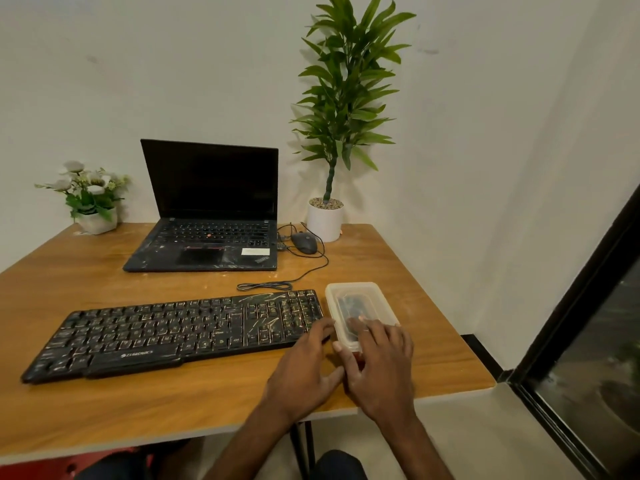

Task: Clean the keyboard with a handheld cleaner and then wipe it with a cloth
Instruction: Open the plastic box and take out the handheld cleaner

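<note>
A black keyboard with pale streaks on its keys lies across the front of the wooden table. To its right stands a clear plastic box with a lid on; something dark shows dimly inside. My right hand rests on the lid's near end with fingers spread and the thumb on the box's near left corner. My left hand lies beside the box's left wall, fingers touching the keyboard's right end. No cloth is in sight.
An open black laptop sits at the back, with a wired mouse and its coiled cable beside it. A tall potted plant and a small flower pot stand by the wall. A dark window frame is right.
</note>
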`<move>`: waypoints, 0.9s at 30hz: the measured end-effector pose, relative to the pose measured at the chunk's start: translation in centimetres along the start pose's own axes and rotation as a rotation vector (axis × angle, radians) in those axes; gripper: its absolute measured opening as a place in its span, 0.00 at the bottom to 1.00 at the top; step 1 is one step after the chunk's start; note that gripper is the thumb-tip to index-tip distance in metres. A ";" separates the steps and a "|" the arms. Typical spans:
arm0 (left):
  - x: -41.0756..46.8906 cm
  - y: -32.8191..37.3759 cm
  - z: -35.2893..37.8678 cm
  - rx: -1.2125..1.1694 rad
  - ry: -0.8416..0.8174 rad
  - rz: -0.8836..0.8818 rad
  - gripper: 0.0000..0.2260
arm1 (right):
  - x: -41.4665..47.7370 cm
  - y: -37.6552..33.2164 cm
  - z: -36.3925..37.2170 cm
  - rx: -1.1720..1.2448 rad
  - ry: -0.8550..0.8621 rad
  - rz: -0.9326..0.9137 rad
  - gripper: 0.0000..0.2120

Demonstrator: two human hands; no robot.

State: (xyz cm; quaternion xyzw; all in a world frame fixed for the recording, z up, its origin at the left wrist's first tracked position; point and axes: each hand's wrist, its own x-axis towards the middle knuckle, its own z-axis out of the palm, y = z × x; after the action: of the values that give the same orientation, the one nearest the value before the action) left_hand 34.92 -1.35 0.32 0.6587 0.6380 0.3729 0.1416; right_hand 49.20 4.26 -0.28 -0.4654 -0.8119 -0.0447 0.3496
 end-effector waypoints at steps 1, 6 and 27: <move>0.1 0.0 0.2 -0.030 -0.006 -0.021 0.35 | 0.0 0.1 0.1 -0.005 0.010 -0.012 0.25; 0.4 0.9 1.4 -0.071 0.023 -0.093 0.39 | 0.3 -0.1 0.4 -0.088 0.068 -0.058 0.24; 0.4 1.7 0.9 0.088 -0.100 -0.061 0.38 | 5.5 6.3 -3.3 0.847 0.437 0.898 0.25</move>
State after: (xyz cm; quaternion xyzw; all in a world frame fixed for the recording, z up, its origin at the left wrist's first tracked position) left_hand 36.78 -0.92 0.98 0.6621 0.6657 0.3069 0.1556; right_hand 54.16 10.46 3.97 -0.5615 -0.3964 0.3355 0.6442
